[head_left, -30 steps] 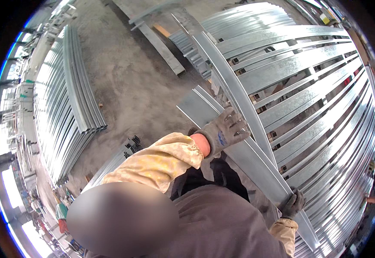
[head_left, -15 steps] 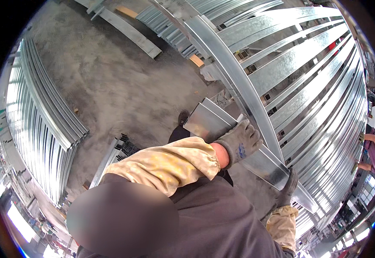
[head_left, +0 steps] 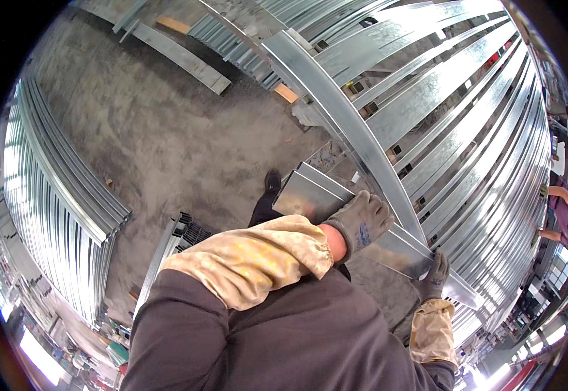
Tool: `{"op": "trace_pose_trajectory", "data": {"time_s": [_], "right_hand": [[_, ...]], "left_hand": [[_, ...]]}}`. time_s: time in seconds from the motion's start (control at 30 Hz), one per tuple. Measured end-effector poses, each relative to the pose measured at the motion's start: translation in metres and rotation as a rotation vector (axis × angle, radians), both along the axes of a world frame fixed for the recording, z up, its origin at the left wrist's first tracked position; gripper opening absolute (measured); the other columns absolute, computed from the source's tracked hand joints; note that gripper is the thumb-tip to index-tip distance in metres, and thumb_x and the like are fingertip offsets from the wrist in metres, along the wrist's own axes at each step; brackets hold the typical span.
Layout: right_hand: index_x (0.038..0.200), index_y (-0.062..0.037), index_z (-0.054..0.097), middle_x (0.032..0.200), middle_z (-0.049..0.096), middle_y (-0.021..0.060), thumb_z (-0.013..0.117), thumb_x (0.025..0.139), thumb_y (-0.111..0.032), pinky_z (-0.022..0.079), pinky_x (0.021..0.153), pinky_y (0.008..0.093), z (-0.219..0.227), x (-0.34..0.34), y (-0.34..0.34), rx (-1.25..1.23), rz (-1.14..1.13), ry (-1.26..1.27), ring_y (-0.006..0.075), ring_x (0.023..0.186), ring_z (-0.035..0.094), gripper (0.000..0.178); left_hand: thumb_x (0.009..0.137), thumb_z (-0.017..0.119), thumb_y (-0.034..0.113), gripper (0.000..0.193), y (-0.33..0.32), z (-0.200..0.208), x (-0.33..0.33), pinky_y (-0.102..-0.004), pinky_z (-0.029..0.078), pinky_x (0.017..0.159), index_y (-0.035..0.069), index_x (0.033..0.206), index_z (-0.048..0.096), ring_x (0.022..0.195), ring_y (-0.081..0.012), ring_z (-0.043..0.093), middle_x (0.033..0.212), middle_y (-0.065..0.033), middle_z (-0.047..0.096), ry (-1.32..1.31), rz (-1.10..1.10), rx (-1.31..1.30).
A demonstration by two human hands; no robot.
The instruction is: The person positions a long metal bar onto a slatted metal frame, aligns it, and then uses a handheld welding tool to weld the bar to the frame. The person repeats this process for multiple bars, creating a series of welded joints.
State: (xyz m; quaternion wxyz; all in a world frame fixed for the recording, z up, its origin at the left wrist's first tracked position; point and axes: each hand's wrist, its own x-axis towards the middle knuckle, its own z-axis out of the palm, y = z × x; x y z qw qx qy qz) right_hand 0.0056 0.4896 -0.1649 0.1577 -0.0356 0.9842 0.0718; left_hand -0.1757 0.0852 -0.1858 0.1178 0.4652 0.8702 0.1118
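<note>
My left hand [head_left: 362,220], in a grey work glove, is closed over the upper edge of a shiny sheet-metal channel [head_left: 393,257]. Farther along the same piece, my right hand [head_left: 435,276], gloved too, grips its edge, with the fingertips curled over the top. The channel lies slantwise in front of my body, its left end showing folded edges. Just beyond it, a long metal profile [head_left: 336,107] runs along the near side of a rack of metal strips. My palms and the channel's underside are hidden.
Long galvanized strips [head_left: 421,107] lie side by side on the right. A stack of metal profiles [head_left: 62,182] stands at the left, and a grey beam [head_left: 179,57] lies on the floor. Another person [head_left: 563,212] works at the far right. Dark bars [head_left: 183,228] lie near my left elbow.
The view has shifted slightly. My right hand's fingers, straighter before, now curl over the channel's edge. My left hand keeps its place on the channel.
</note>
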Motion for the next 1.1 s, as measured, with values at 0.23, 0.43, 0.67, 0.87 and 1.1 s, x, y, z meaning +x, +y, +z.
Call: {"op": "trace_pose_trajectory", "data": {"time_s": [0.23,0.43,0.67,0.87,1.1], "right_hand": [[0.151,-0.0007,0.033,0.142,0.047,0.0229,0.096,0.050,-0.036,0.033,0.117,0.0551,-0.002,-0.004,-0.020,-0.047,0.011,0.052,0.0431,0.135,0.043,0.124],[0.146,-0.0072,0.042,0.135,0.053,0.0196,0.081,0.067,-0.029,0.039,0.109,0.0546,-0.034,0.018,0.016,-0.002,0.035,0.092,0.0410,0.126,0.050,0.091],[0.147,-0.0188,0.046,0.144,0.048,0.0132,0.081,0.071,-0.041,0.033,0.112,0.0585,0.024,0.015,-0.009,0.078,-0.106,-0.059,0.0338,0.137,0.045,0.086],[0.159,-0.0217,0.033,0.163,0.033,0.0089,0.089,0.062,-0.041,0.025,0.120,0.0615,0.012,0.026,-0.043,-0.125,-0.280,0.072,0.0332,0.150,0.032,0.114],[0.161,-0.0218,0.031,0.167,0.028,0.0081,0.088,0.065,-0.044,0.017,0.125,0.0589,0.006,0.052,-0.025,-0.300,-0.315,0.108,0.0325,0.156,0.020,0.114]], "left_hand": [[0.097,0.054,0.029,0.045,-0.013,0.001,-0.003,-0.0468,0.037,0.098,0.016,0.140,0.056,0.120,-0.0261,0.052,0.128,-0.0077,0.057,0.059,0.016,0.055],[0.090,0.060,0.023,0.042,-0.009,-0.005,-0.008,-0.0492,0.040,0.100,0.013,0.131,0.059,0.118,-0.0313,0.054,0.127,-0.0102,0.058,-0.162,0.062,0.316],[0.064,0.088,0.039,0.104,-0.010,0.037,-0.002,-0.0533,0.032,0.113,0.021,0.155,0.040,0.134,-0.0363,0.042,0.146,-0.0130,0.041,-0.187,-0.098,0.070],[0.086,0.071,0.023,0.013,-0.004,-0.006,-0.007,-0.0475,0.052,0.068,0.010,0.086,0.068,0.074,-0.0358,0.061,0.075,-0.0097,0.058,0.022,0.114,0.331],[0.070,0.085,0.044,0.105,-0.010,0.035,0.015,-0.0620,0.050,0.082,0.011,0.156,0.033,0.103,-0.0493,0.063,0.118,-0.0281,0.063,0.162,-0.244,-0.041]]}}
